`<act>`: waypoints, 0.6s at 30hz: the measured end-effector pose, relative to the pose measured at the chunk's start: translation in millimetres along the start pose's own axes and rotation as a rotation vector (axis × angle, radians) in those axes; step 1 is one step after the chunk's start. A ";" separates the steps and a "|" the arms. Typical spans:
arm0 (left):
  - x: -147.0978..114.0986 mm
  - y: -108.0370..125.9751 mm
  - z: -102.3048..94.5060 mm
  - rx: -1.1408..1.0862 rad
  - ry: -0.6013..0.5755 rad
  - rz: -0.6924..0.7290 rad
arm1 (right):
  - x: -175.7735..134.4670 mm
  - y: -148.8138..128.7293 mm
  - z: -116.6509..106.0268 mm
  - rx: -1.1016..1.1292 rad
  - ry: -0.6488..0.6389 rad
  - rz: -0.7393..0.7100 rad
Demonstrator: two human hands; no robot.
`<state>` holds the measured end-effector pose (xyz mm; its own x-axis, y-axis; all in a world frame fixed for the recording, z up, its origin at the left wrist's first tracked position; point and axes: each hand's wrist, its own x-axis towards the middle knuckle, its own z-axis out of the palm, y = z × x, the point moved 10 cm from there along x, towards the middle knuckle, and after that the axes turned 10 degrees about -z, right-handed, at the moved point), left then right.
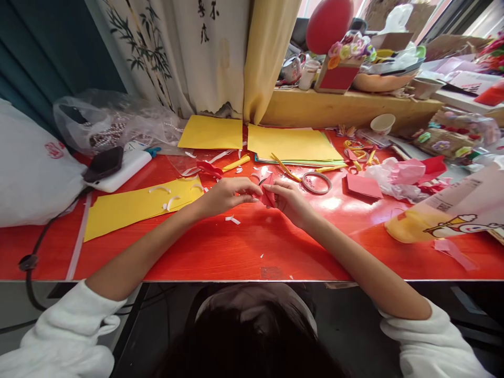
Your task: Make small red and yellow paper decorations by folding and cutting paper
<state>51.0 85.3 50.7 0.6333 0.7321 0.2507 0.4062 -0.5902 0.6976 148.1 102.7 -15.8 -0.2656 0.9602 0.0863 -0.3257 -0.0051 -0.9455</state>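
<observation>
Above the middle of the red table, a small piece of folded red paper is held between my hands. My right hand pinches its right side between thumb and fingers. On the other side, my left hand has its fingers bent, with thumb and fingertips at the paper's left edge. My fingers cover part of the paper, so its full shape is hidden. Just behind my right hand lies a roll of tape. A stack of red paper squares sits further right.
Yellow paper sheets are piled at the back, and a long yellow strip lies left. Paper scraps are scattered about. A drink cup lies tilted at right. A power bank bears a dark phone.
</observation>
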 end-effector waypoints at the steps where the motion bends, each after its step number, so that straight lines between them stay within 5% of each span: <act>1: -0.5 1.8 0.3 0.017 0.009 0.023 | -1.4 -2.2 3.1 -0.033 -0.024 -0.003; 9: -0.8 -4.2 5.1 0.088 0.037 -0.012 | -6.0 -17.3 9.7 -0.273 -0.079 -0.054; 18: 0.3 -7.9 -4.9 0.066 0.107 -0.083 | -8.3 -9.6 15.9 -0.050 -0.068 0.025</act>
<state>44.7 91.8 48.5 0.5230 0.8097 0.2664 0.4990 -0.5442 0.6745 139.0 90.3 -2.5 -0.3347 0.9388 0.0815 -0.2725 -0.0137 -0.9621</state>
